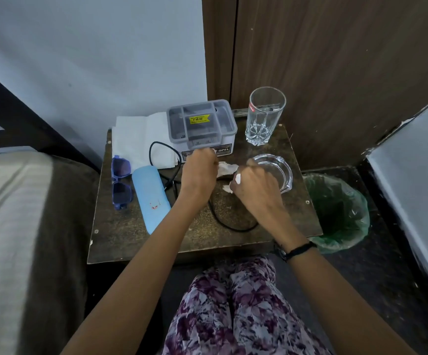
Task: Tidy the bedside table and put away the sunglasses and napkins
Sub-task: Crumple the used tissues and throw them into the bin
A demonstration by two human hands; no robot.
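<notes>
Sunglasses (121,182) not yet stowed; crumpled napkins (225,169) are gripped in both closed hands, left hand (199,169) and right hand (255,184), on bench (120,234).

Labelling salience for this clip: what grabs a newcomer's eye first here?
Both hands meet mid-table: the left hand and right hand each pinch white crumpled napkin scraps beside the glass ashtray. Next, the pale blue glasses case and blue sunglasses at the table's left. A green-lined bin waits right of the table.
</notes>
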